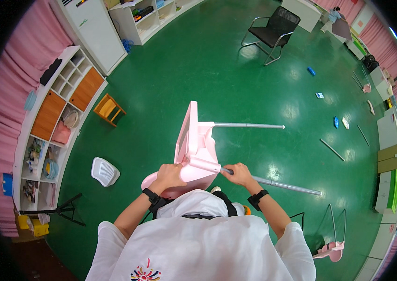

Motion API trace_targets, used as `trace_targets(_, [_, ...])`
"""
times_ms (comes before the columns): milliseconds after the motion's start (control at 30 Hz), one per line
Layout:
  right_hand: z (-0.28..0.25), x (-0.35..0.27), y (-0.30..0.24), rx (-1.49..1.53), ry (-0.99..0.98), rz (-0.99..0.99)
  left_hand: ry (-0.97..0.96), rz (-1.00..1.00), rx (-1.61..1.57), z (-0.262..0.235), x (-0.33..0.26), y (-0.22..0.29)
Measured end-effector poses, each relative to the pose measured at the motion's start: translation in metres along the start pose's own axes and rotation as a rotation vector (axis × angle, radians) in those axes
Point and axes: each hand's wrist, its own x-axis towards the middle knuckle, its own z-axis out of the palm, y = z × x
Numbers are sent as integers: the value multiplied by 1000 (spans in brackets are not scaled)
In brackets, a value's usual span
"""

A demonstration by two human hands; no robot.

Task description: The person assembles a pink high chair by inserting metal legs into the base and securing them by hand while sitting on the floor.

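A pink plastic chair seat (194, 149) lies on its side in front of me on the green floor. Two grey metal legs stick out to the right: an upper leg (250, 125) and a lower leg (282, 185). My left hand (169, 175) grips the rounded lower edge of the pink seat. My right hand (238, 173) is closed around the lower leg just beside the pink socket (204, 165) where that leg enters the seat.
A white plastic basket (104, 171) lies to the left, a small yellow stool (109, 108) beyond it, and shelving (53, 126) along the left wall. A black chair (272, 31) stands at the back. Loose grey tubes (332, 150) and small parts lie to the right; another pink piece (331, 248) at lower right.
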Motion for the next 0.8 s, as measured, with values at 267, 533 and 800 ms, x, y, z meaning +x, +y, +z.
trace_targets(267, [2, 1, 1, -6, 21, -17, 4, 17, 1, -3, 1, 1])
trace_targets(533, [4, 0, 1, -30, -11, -43, -7, 31, -15, -3, -1, 0])
trace_targets(800, [6, -1, 2, -72, 0, -136, -13, 26, 28, 1, 2, -2])
